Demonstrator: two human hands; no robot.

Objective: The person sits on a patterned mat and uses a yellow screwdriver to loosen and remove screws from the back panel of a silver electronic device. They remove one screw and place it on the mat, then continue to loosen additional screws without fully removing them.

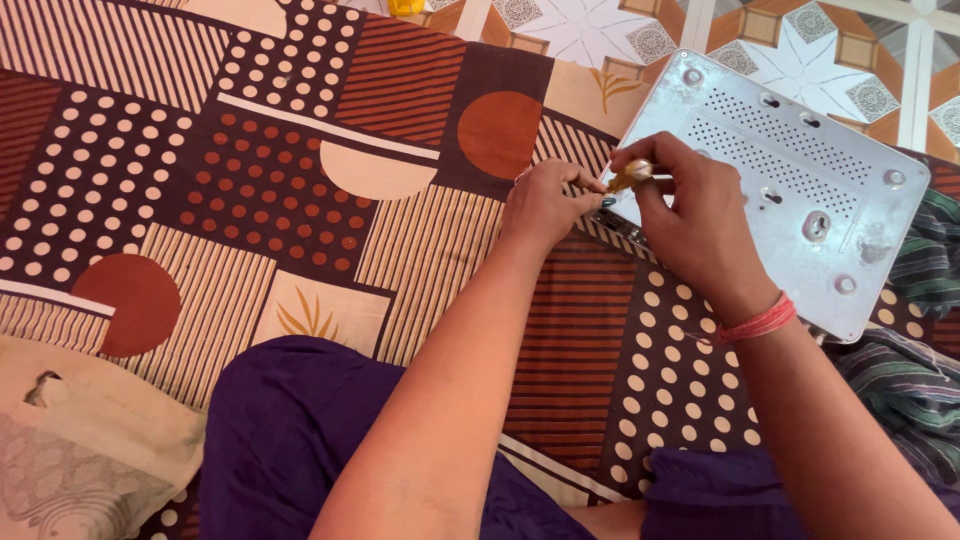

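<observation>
- At the far left, around eight o'clock in your view, a crumpled cream cloth bag [70,450] lies well apart from your hands.
- Under everything spreads the patterned brown, cream and rust bedsheet with dots, stripes and half-circles [280,190]; you sit on it, your purple-clad knees [290,420] at six o'clock.
- Your left hand [545,205] sits near the middle of the view, curled loosely, its fingertips pressed together at the near corner of the box. It seems to steady that edge so the tool does not slip.
- Between your two hands is the small screwdriver with an amber-yellow handle [630,175]; its tip is hidden, so you cannot tell what it meets.
- Your right hand [695,225], at about one o'clock, pinches that handle from above between thumb and fingers, a hold suited to twisting. A red thread band [755,322] circles its wrist.
- The flat silver-grey metal box with rows of vent holes and round feet [800,190] lies at two o'clock, underside up and angled towards you, which keeps its corner within easy reach.
- At the right edge, around three to four o'clock, a dark green striped cloth [925,250] lies beside and partly under the box.
- Beyond it, at twelve to one o'clock, is the star-patterned tiled floor [800,50].
</observation>
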